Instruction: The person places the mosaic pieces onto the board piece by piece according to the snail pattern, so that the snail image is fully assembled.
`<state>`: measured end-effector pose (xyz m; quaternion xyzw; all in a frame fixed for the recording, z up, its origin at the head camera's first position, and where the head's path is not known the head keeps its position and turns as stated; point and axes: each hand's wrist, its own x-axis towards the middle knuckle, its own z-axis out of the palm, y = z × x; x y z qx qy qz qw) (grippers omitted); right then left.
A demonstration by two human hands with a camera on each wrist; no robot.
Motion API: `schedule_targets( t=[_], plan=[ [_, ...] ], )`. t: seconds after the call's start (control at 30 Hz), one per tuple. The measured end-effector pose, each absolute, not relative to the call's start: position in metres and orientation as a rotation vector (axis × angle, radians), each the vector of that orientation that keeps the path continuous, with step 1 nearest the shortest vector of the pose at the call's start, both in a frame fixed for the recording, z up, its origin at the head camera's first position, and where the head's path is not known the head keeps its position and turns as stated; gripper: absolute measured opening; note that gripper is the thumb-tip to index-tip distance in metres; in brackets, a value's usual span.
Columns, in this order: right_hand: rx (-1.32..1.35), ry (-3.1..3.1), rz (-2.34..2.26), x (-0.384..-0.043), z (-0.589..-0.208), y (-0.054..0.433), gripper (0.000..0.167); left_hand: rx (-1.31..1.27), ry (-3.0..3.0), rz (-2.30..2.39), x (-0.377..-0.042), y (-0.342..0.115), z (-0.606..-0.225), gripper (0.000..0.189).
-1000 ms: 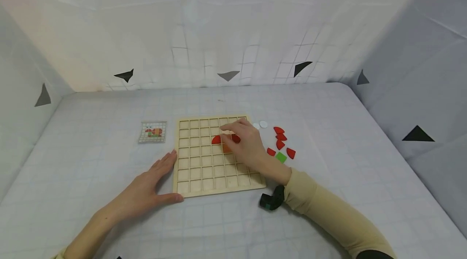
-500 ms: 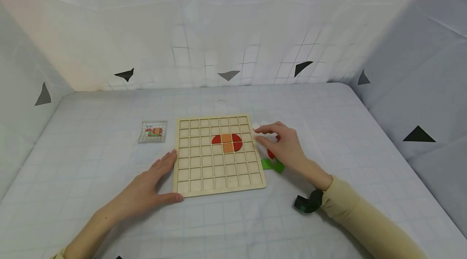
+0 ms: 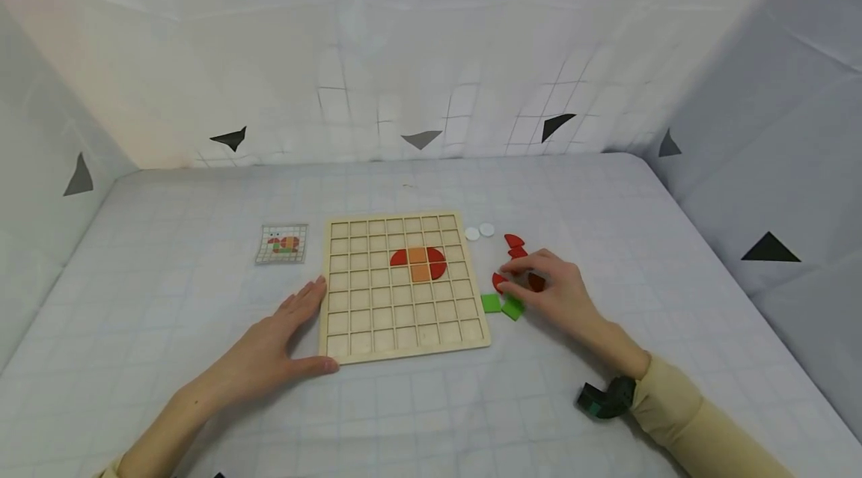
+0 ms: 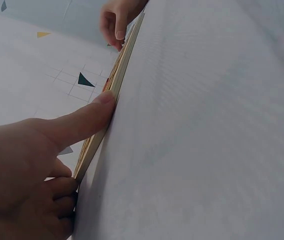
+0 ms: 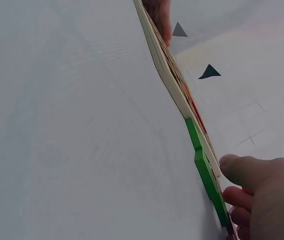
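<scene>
Right hand (image 3: pixel 548 285) left board (image 3: pixel 404 287) — now on red pieces (image 3: pixel 500 281)

A flat table covered with a white cloth with thin grid lines (image 3: pixel 431 418) carries everything. A square wooden board with many little boxes (image 3: pixel 404 287) lies in the middle of it. To the left of the board lies a small picture card (image 3: pixel 282 244). To the right of the board lie two round white pieces (image 3: pixel 479 231), some red pieces with one curved side (image 3: pixel 515 246) and two green square pieces (image 3: pixel 501 305), close to the board's edge.
</scene>
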<state>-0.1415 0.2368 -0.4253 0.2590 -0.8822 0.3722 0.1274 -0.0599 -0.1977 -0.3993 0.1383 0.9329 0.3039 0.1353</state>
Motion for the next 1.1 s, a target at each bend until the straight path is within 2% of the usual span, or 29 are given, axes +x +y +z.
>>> schedule_targets(
  t=[0.63, 1.1],
  plan=[
    [0.936, -2.483, 1.034, -0.1455, -0.4300, 0.2371, 0.034, 0.374, 2.688, 0.895, -0.0600, -0.1977, -0.3987, 0.116],
    [0.866, -2.513, 0.989, -0.1460, -0.4327, 0.2383, 0.034, 0.377, 2.692, 0.895, -0.0599, -0.1971, -0.3999, 0.115]
  ],
)
